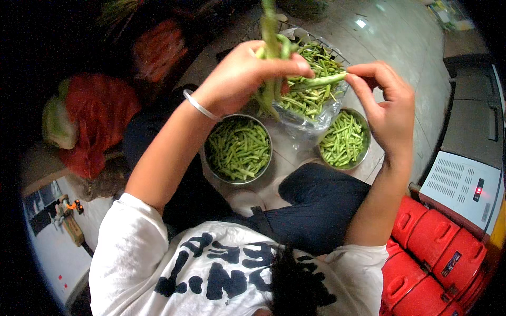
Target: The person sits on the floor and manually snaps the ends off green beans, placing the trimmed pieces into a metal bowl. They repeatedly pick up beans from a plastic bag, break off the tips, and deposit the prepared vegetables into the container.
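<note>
My left hand (253, 73), with a pale bangle at its wrist, grips a bunch of long green beans (270, 35). One bean (322, 81) reaches from it to my right hand (381, 91), whose thumb and forefinger pinch its tip. Behind and below the hands is a wire basket lined with clear plastic (334, 112), full of short bean pieces (312, 98). A round metal bowl (271, 150) of cut beans stands on the floor at left of centre, and a smaller metal bowl (369, 148) of cut beans at right, below my right hand.
Red plastic containers (431, 241) are at the lower right, beside a white appliance with vents and a lit display (460, 187). Red bags (99, 114) and a pale green vegetable (59, 118) lie at the left. My dark-trousered legs (316, 209) frame the bowls.
</note>
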The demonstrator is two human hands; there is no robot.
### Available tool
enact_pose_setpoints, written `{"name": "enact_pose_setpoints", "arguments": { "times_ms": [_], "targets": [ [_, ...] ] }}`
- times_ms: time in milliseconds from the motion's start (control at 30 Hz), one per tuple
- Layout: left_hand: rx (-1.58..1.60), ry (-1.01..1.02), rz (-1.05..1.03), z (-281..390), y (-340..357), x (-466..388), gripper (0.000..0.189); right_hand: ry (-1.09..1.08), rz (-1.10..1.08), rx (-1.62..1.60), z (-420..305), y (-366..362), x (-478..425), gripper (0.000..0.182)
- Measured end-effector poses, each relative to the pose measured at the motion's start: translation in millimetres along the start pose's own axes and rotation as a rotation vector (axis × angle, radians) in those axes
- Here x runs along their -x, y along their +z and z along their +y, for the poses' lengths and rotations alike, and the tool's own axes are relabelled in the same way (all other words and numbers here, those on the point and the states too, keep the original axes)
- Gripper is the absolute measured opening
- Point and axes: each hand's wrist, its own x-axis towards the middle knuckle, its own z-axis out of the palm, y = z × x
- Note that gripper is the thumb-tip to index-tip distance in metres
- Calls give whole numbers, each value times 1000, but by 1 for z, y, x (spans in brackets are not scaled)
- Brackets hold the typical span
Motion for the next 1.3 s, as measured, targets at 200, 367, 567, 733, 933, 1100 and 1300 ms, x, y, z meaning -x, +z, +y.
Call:
{"name": "enact_pose_setpoints", "arguments": {
  "times_ms": [200,367,567,733,933,1100,1300],
  "targets": [
    [-171,72,-137,1,5,5,25,254,35,-558,-15,29,-3,10],
    [261,106,-52,-6,-3,-4,26,348,49,-609,2,27,-5,18],
    [380,131,15,-4,-11,-8,23,54,-95,-166,11,30,0,25],
    [398,142,107,-12,-3,-11,21,121,83,-18,-18,52,3,13],
    [727,124,180,-24,12,-12,27,50,401,296,-16,61,7,11],
    [640,125,213,-16,13,-11,27,183,195,176,22,44,-1,12],
    [442,99,108,-31,11,-12,29,299,-16,-436,3,45,4,28]
  ]
}}
